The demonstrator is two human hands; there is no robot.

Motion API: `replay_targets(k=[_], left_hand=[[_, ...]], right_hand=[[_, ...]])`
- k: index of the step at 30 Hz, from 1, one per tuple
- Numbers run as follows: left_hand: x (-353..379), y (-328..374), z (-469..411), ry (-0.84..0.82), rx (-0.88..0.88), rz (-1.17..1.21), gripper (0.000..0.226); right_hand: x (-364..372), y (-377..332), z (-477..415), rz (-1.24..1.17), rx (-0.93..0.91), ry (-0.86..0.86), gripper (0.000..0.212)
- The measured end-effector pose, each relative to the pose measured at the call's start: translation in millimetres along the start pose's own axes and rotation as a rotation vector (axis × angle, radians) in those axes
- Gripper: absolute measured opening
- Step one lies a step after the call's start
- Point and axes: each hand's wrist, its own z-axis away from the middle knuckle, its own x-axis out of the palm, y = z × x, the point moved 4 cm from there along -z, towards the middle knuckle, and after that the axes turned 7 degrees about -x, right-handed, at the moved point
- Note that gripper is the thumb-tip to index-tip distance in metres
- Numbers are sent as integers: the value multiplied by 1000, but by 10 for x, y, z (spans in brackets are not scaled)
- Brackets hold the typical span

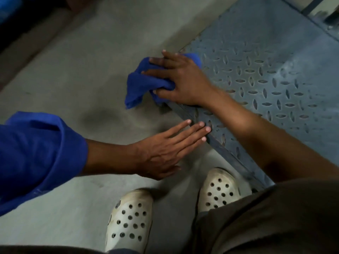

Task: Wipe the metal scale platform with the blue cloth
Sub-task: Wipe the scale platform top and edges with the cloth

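Note:
The metal scale platform (266, 76) is a grey diamond-tread plate lying low on the floor, filling the right and upper right. My right hand (180, 79) presses the blue cloth (146, 81) onto the platform's left edge, thumb tucked under a fold of it; part of the cloth hangs over onto the floor. My left hand (165, 145) lies flat with straight fingers, its fingertips touching the platform's near edge just below the right wrist.
Grey concrete floor (82, 61) spreads to the left of the platform, with a dark stain near the middle. My two white perforated clogs (132, 219) stand at the bottom, one toe beside the platform's edge. A blue sleeve covers my left forearm.

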Motion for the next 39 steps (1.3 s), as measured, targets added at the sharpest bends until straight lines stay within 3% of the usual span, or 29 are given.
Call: replay_targets(k=[4,9,14,18,21,23,26,28,31,34,39], left_hand=[[27,-110,40,-14,19,-16,108],[40,-128,17,-52,50,-75,106],[3,-106,48,-38,35,-43,97],[-28,-124,17,-19,42,-49,93],[-14,-141,35,5,28,-16,92],[-8,-157,35,14,34,-11,92],[29,-158,17,-5,44,-20,91],[52,-139,18,-4,45,-17,90],[64,-144,28,25,44,-17,93],[68,-163,18,46,40,-24,95],[135,-106,22,86,22,-61,99]], right_hand=[[127,-87,48,48,-215,-127,52],[-61,139,-214,-36,-29,3,49],[101,-146,-129,-22,-176,-92,54],[-189,201,-199,-46,70,52,37],[32,-110,-136,21,-116,56,26],[155,-316,-88,40,-229,-62,45],[14,-163,-147,-67,-114,-58,61],[-45,-73,-110,-119,-26,-43,61],[-43,-155,-46,-92,-40,-58,50],[-75,-250,-48,-73,29,-83,56],[46,-290,-97,-75,88,75,29]])
